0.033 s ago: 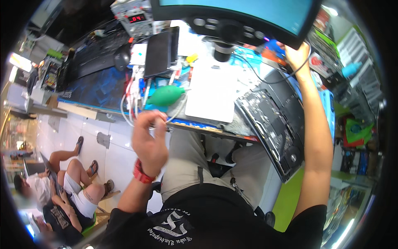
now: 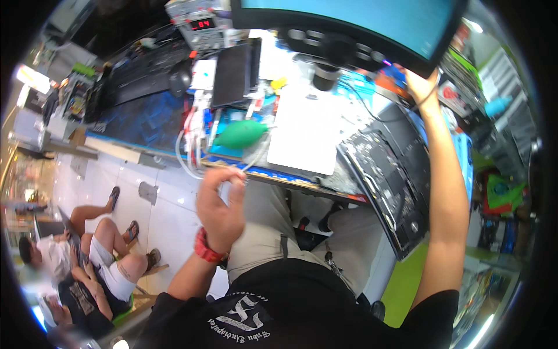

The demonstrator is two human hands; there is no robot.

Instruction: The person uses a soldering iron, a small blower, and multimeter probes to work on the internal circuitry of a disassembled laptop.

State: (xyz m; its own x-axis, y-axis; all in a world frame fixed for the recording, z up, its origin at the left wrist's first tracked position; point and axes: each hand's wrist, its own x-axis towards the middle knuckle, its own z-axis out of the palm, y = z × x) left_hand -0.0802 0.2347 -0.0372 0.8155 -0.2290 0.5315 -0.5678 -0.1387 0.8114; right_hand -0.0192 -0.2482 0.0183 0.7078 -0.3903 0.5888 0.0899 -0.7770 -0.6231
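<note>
My left hand (image 2: 221, 206), with a red watch on its wrist, hovers in front of the bench edge. Its thumb and forefinger pinch together beside a white cable (image 2: 185, 148); what is between them is too small to make out. Above it lies a green rubber air blower (image 2: 240, 135). My right hand (image 2: 421, 88) reaches far forward to the right edge of a screen on a stand (image 2: 349, 49), its fingers mostly hidden behind that edge. Below my right forearm, an opened laptop (image 2: 386, 180) shows its inner boards and overhangs the bench edge. A pale flat panel (image 2: 303, 131) lies mid-bench.
Black flat devices (image 2: 231, 75), a mouse (image 2: 179, 78) and a keyboard (image 2: 136, 67) occupy the bench's left half. Behind them stands a power supply (image 2: 201, 26) with red digits. A dark cable (image 2: 372, 111) loops near the laptop. People (image 2: 87, 279) sit at lower left.
The whole view has shifted slightly, so the bench things sit further right. My left hand keeps its pinch and appears a little lower and further right. My right hand stays by the screen.
</note>
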